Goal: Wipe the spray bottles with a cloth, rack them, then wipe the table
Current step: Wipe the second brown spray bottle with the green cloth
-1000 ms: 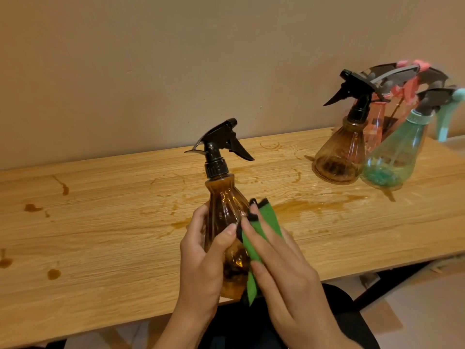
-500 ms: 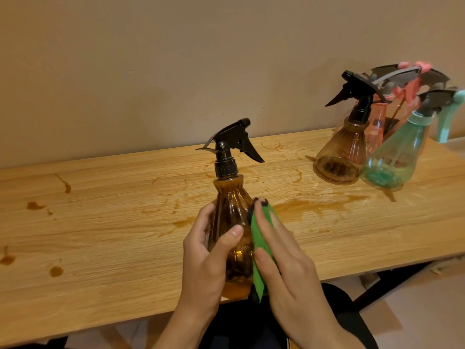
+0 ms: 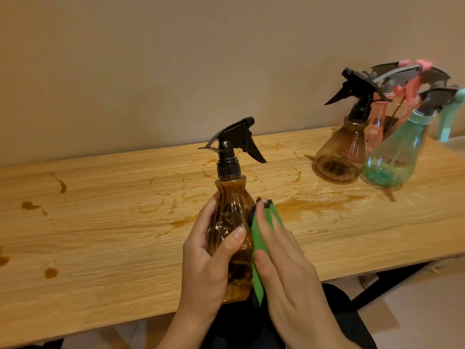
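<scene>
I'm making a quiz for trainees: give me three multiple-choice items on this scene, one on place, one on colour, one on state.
1. Where is the green cloth? A on the floor; B against the held bottle; C on the rack.
2. The held bottle's trigger is: A pink; B black; C teal.
3. The table top is: A stained; B papered; C spotless.
Answers: B, the right hand presses it there while the left hand grips the bottle; B, it is plainly black; A, brown stains mark the wood.
</scene>
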`<action>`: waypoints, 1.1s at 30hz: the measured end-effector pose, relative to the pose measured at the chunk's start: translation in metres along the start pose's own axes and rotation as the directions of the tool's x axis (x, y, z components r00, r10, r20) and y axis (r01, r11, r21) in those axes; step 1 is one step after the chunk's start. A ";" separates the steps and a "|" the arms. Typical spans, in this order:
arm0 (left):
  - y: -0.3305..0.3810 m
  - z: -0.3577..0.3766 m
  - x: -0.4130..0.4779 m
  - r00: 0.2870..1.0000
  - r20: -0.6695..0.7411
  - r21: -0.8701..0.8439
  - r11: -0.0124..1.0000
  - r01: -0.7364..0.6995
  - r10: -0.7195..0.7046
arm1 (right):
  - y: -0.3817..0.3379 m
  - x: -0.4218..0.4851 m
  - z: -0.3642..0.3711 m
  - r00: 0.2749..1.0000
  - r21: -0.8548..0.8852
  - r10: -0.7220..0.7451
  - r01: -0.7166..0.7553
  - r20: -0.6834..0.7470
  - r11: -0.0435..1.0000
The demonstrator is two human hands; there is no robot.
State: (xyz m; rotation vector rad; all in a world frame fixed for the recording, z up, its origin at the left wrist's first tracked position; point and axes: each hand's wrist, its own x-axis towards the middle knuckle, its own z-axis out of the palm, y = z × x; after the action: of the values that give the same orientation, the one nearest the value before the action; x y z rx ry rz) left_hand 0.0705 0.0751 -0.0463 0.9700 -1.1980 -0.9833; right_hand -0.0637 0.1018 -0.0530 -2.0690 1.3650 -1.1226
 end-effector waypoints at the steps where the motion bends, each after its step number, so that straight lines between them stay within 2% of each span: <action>1: -0.001 0.001 0.000 1.000 -0.021 -0.003 1.000 -0.002 0.002 | 0.001 -0.006 0.001 1.000 -0.020 0.003 -0.003 -0.011 1.000; 4: -0.003 0.002 0.002 0.999 -0.052 -0.014 1.000 0.002 -0.003 | 0.000 -0.008 0.002 1.000 0.001 0.025 -0.025 -0.002 1.000; 9: -0.002 0.003 -0.001 1.000 0.007 0.057 0.998 -0.020 0.019 | 0.000 0.032 -0.013 0.984 0.267 0.170 -0.179 0.056 0.947; 11: -0.003 0.003 -0.001 1.000 0.004 0.061 0.998 -0.030 0.030 | -0.002 0.038 -0.015 0.984 0.288 0.168 -0.176 0.053 0.941; 14: -0.003 0.002 -0.001 0.998 0.007 0.080 0.995 -0.058 0.058 | -0.002 0.024 -0.011 0.992 0.231 0.117 -0.125 0.050 0.965; 21: -0.007 0.001 0.001 0.996 0.006 0.091 0.992 -0.090 0.089 | -0.005 0.001 -0.003 0.994 0.031 0.105 -0.105 -0.005 0.994; 25: -0.006 0.000 0.003 0.998 0.013 0.094 0.993 -0.067 0.066 | -0.002 0.037 -0.013 0.991 0.207 0.132 -0.136 0.037 0.969; 28: -0.006 0.001 0.004 0.997 -0.003 0.087 0.994 -0.072 0.072 | -0.004 0.047 -0.017 0.992 0.239 0.112 -0.124 0.061 0.963; 30: -0.007 0.002 0.003 0.996 -0.002 0.083 0.993 -0.089 0.089 | -0.004 0.032 -0.012 0.996 0.192 0.070 -0.078 0.046 0.978; 33: -0.008 0.003 0.002 0.997 -0.010 0.068 0.995 -0.079 0.080 | -0.003 0.002 0.000 0.999 0.023 0.049 -0.048 -0.011 0.999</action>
State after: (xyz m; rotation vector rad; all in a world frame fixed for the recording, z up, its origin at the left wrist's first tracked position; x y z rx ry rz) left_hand 0.0673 0.0708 -0.0527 0.9727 -1.2565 -0.8774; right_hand -0.0618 0.1015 -0.0499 -2.0055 1.3935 -1.1266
